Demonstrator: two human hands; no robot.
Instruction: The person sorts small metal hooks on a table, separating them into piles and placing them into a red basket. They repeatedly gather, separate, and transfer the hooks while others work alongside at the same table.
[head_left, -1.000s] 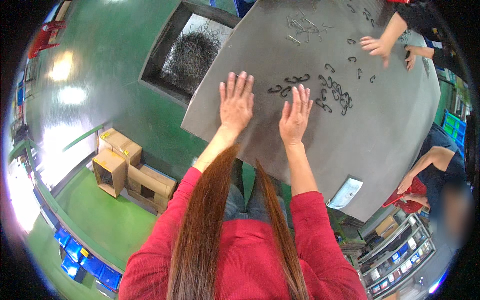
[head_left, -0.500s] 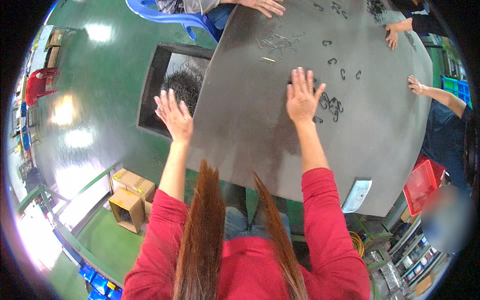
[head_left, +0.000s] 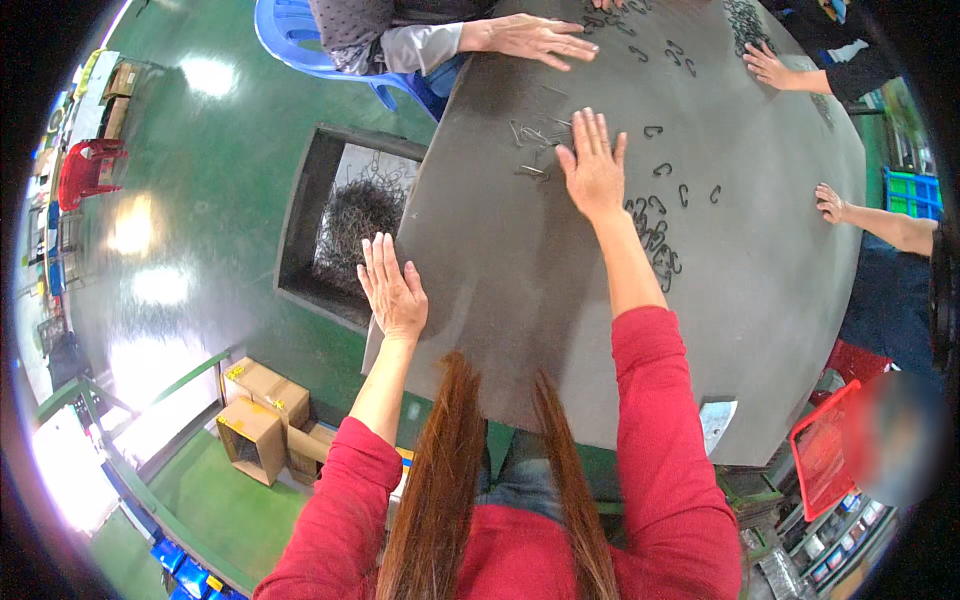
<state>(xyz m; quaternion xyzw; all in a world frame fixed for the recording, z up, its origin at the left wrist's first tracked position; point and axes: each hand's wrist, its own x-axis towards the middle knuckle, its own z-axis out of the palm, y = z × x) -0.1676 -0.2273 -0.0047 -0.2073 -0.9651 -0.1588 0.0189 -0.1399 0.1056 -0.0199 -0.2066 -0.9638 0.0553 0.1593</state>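
Note:
My right hand (head_left: 597, 178) lies flat on the grey tabletop (head_left: 500, 260), fingers stretched out and slightly apart. Its fingertips reach the small pile of silver metal hooks (head_left: 535, 137), covering part of it. Beside my right wrist lies a cluster of dark metal hooks (head_left: 655, 245), with a few single ones spread farther off. My left hand (head_left: 393, 292) is open at the table's left edge, palm down, with nothing visible in it. Just beyond it, below the table, stands a dark-framed bin (head_left: 303, 215) containing a tangled heap of dark hooks (head_left: 362, 215).
Across the table, a person's hand (head_left: 530, 38) hovers near the silver hooks; this person sits on a blue chair (head_left: 285, 30). Other hands rest at the right, one (head_left: 768, 66) by a dark heap. Cardboard boxes (head_left: 252, 440) stand lower left, a red crate (head_left: 825, 450) lower right.
My right hand has moved farther away and slightly left, onto the silver hooks. More dark hooks now lie by its wrist. My left hand has come from over the bin to the table edge.

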